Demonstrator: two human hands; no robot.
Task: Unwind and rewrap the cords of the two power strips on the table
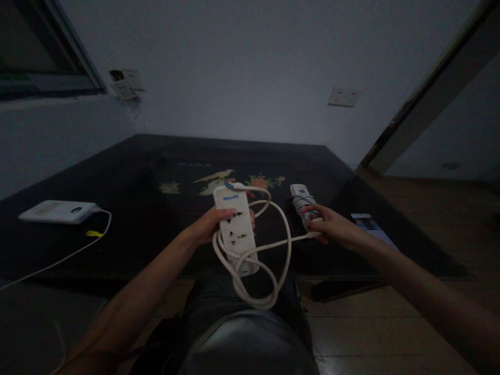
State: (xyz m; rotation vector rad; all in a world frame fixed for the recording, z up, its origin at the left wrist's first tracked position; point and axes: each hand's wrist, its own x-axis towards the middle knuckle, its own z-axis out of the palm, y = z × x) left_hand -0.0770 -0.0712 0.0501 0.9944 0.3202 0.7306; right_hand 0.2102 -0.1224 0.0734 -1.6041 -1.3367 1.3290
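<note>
1. In the head view, the left hand (209, 225) is closed around a white Philips power strip (244, 229). The thumb presses on the socket face, and the other fingers go behind the body; some fingertips come out at its right edge.
2. The power strip is tilted in front of the person, near the front edge of the black table (128, 208). Its white cord (289, 229) makes several loose loops, which cross the lower sockets and hang below the table edge.
3. The right hand (330, 225) has its fingers closed on the plug end (312, 235) of this cord. The exact shape of the plug is mostly hidden by the fingers.
4. Just behind the right hand lies a slim white object wrapped with cord (300, 195). I cannot tell whether the fingers touch it.
5. Farther right is a smartphone (371, 227), partly covered by the forearm. At the left, well apart, lies a flat white device (58, 212) with a thin cable (107, 224).
6. In my judgement, the step in hand is the handling of the cord: one hand steadies the strip, the other controls the plug end. The next move would call for a firm left grip and a gentle pull, because the loops could tangle.
</note>
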